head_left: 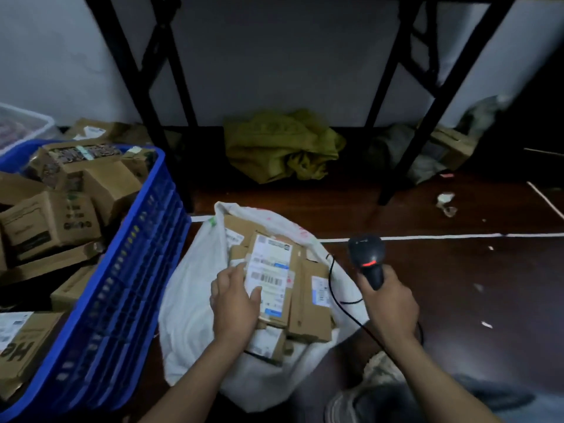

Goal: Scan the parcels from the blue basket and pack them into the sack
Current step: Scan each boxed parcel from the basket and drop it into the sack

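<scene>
**Parcel sitting on the sack pile, and a few ways this could go sideways**

The left hand (236, 303) grips the labelled parcel (270, 279) by its left edge, with the thumb lying on the shipping label. The parcel is on top of the pile in the mouth of the white sack (189, 300). The right hand (390, 303) is wrapped round the handle of the barcode scanner (366, 257), off to the right of the sack. From this angle the scanner head doesn't look aimed at the label.

What I'd worry about:
- The thumb sits right by the barcode, so it could block the read if the scan is yet to come.
- I can't tell whether this one has been scanned. If it gets dropped in now, it may go in unscanned.
- The scanner cable (331, 279) drapes across the sack's rim. A parcel pushed down on it could trap it and yank the scanner.
- The sack is soft and already heaped to the mouth, so boxes could slide out if one side slumps.

Containers:
- The white sack holds several cardboard boxes, some with their labels facing up.
- The blue basket (128, 270), just to its left, is piled with brown cardboard parcels (52, 221), so I'd guess there's plenty left to do.
- A clear plastic bin (27, 123) sits behind the basket, but its contents are too blurry to name.
</scene>
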